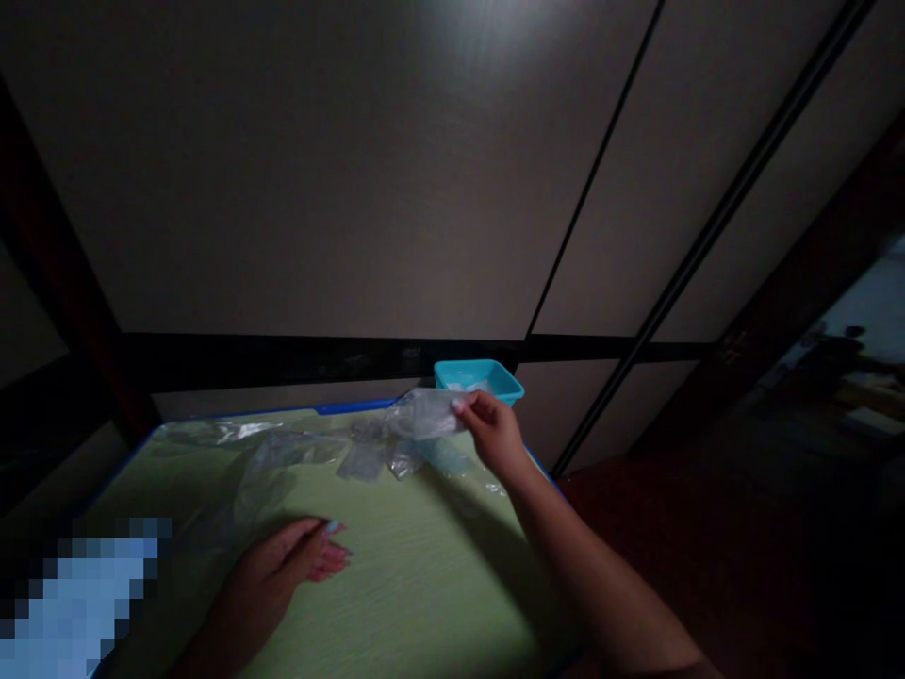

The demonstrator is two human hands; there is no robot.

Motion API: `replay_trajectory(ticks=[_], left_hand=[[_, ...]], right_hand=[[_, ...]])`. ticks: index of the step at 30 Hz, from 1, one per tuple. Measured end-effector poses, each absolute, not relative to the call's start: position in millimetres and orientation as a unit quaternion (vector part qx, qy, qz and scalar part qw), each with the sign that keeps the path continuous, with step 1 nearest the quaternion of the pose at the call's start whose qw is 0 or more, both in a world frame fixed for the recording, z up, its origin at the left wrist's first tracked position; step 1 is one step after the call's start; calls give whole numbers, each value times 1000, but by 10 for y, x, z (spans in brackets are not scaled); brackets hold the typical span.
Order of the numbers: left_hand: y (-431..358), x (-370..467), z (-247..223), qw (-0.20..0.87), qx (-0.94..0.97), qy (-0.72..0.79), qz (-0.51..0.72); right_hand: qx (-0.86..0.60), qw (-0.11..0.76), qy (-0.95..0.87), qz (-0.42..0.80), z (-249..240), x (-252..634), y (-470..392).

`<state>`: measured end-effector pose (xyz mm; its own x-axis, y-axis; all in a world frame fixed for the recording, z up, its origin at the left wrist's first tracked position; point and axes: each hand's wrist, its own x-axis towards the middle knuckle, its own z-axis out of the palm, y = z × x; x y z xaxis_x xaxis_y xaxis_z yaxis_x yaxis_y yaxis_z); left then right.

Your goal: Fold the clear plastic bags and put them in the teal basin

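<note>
Pinches one end of a clear plastic bag (pixel 426 413) in the right hand (pixel 499 438), with thumb and fingers pressed together on it. Holds the bag stretched out leftward over the far side of a green-topped desk (pixel 403 585), just in front of a light blue tub (pixel 499 374), and covers part of the near rim from this angle. Cannot tell whether touching the tub. Shows some whitish pieces (pixel 467 386) inside the tub, too dim to make out.

Holds the left hand (pixel 301 552) at the near left of the desk, well apart from the bag, with fingers gently curled and parted from the thumb. Cannot tell whether resting on the surface or just above.

Has crumpled clear wrappers (pixel 283 453) spread over the far left of the desk and two small packets (pixel 364 464) lying just below the held bag. Casts a dark shadow (pixel 487 528) across the green top beside the right forearm. Faces pale panels (pixel 339 189) crossed by a black band (pixel 283 361) behind the desk, with dark red floor (pixel 657 519) off to the right.
</note>
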<state>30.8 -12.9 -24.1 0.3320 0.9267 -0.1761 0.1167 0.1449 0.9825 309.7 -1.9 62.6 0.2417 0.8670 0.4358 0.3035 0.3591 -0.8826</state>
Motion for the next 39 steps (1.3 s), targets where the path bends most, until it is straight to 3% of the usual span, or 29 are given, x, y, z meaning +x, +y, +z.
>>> replay_trajectory(ticks=[3, 5, 14, 26, 39], left_hand=[[-155, 318, -234, 591, 566, 463, 341], [-177, 323, -206, 587, 574, 460, 339], [-211, 315, -164, 518, 631, 457, 354], [-217, 335, -110, 486, 657, 468, 336], [-226, 336, -68, 483, 657, 468, 341]], right_hand=[[-635, 512, -574, 70, 853, 3635, 334], [-744, 353, -568, -3, 948, 3962, 591], [-816, 142, -560, -25, 780, 4500, 1200], [-815, 42, -576, -42, 532, 4534, 1389], [-803, -12, -596, -26, 520, 4394, 1377]])
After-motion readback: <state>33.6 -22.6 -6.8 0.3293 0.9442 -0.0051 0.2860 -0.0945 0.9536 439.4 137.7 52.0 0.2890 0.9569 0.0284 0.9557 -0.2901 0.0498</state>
